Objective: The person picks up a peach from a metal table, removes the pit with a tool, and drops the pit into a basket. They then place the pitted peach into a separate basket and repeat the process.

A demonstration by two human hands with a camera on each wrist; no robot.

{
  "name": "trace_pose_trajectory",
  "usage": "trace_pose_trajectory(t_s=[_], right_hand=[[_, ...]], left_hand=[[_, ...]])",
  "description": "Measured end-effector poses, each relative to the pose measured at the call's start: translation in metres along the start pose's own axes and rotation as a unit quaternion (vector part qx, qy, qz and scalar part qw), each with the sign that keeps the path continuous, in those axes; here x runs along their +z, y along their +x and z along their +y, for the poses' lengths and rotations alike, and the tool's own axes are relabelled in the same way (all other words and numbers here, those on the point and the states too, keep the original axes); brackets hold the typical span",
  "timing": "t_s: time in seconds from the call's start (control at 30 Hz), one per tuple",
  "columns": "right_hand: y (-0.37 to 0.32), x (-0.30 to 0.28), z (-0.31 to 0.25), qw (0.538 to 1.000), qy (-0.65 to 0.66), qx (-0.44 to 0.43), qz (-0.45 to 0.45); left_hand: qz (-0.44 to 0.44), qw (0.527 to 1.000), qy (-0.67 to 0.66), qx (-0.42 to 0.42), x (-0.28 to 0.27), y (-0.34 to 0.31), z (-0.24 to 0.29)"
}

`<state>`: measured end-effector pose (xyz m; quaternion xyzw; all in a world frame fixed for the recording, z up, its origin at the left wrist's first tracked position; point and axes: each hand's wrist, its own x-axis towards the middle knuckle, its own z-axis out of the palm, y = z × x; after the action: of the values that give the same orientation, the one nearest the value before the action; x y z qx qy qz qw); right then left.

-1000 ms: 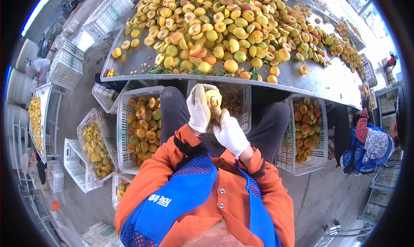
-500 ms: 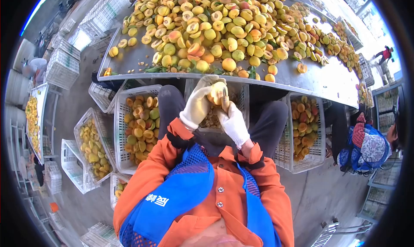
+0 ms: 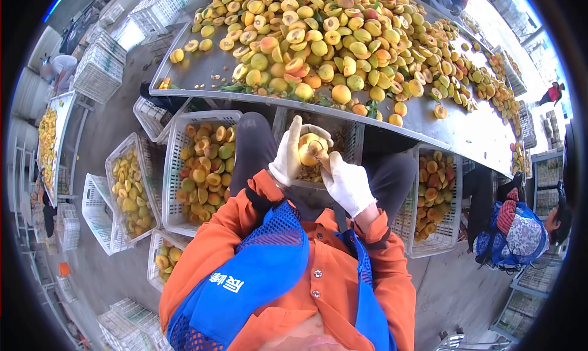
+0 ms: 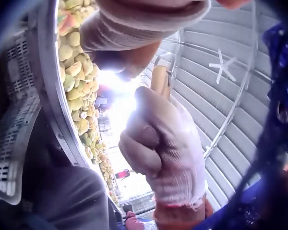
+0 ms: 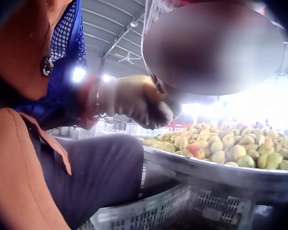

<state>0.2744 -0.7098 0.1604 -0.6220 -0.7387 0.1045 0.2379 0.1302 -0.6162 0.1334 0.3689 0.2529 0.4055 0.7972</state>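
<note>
In the head view a gloved left hand [image 3: 289,150] cups a yellow peach-like fruit [image 3: 309,150], its fingers curled round the far side. The gloved right hand [image 3: 346,183] grips a short tool with a wooden-looking handle [image 3: 323,160], whose end meets the fruit. In the left wrist view the right hand [image 4: 165,148] has its fingers wrapped round the tool, and the handle's end [image 4: 161,80] sticks out above the fist. The right wrist view shows the left hand [image 5: 134,100] beside the blurred near hand; the fruit is mostly hidden there.
A metal table [image 3: 202,63] heaped with whole and halved fruit [image 3: 343,38] stands beyond the hands. A crate of halves [image 3: 205,173] is left of the knees, another [image 3: 433,192] right. Between the knees, a crate [image 3: 354,144] holds small pieces. A person in patterned blue [image 3: 514,231] is at right.
The left hand's fingers have spread from above the fruit to round its side, and the fruit's cut face shows more. The right hand has shifted slightly right and down, still gripping the tool. The head view has moved.
</note>
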Motion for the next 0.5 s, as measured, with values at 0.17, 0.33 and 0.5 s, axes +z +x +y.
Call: trace_pose_trajectory(t_s=[0.17, 0.33, 0.5], right_hand=[[0.003, -0.007, -0.001, 0.998, -0.032, -0.061, -0.003], [0.0, -0.007, -0.007, 0.999, 0.01, -0.021, -0.046], [-0.005, -0.001, -0.011, 0.994, 0.019, -0.004, -0.104]], left_hand=[[-0.014, 0.993, 0.119, -0.002, 0.008, -0.008, 0.025], [-0.039, 0.98, 0.195, 0.016, 0.0, -0.008, 0.026], [-0.016, 0.977, 0.21, -0.044, 0.002, -0.01, 0.029]])
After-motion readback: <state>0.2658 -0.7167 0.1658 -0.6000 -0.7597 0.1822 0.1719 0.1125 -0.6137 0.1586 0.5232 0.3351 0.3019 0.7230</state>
